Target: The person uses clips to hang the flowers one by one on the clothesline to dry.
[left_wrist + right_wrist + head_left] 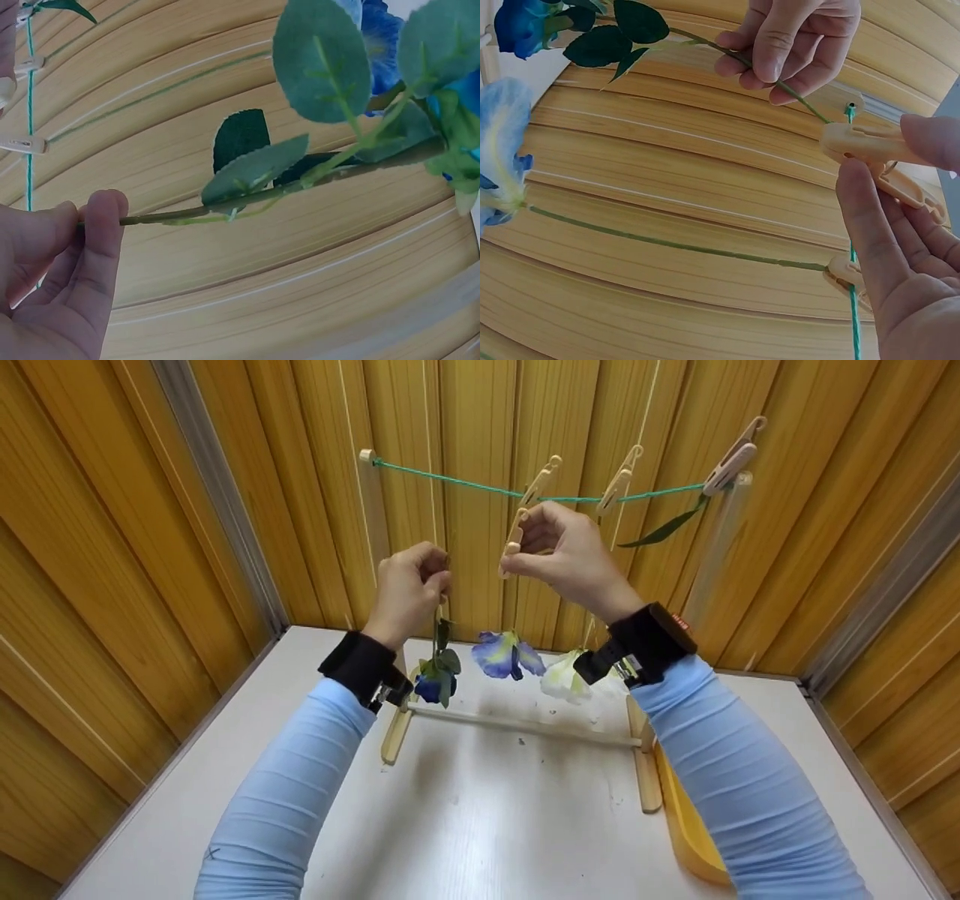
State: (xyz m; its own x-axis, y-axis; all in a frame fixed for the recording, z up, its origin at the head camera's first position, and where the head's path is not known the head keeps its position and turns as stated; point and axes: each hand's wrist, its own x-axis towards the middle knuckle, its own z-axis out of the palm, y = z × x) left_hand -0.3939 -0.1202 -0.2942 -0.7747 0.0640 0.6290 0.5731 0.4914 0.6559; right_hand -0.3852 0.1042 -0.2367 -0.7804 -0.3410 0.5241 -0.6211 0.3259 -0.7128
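Pale-blue sleeves rise from the white table (480, 825); below the green cord (450, 481), the left hand (409, 592) pinches a dark-blue artificial flower's thin green stem (225, 212). Right hand (900, 247) squeezes a beige plastic clothespin (862, 142) beside that cord.
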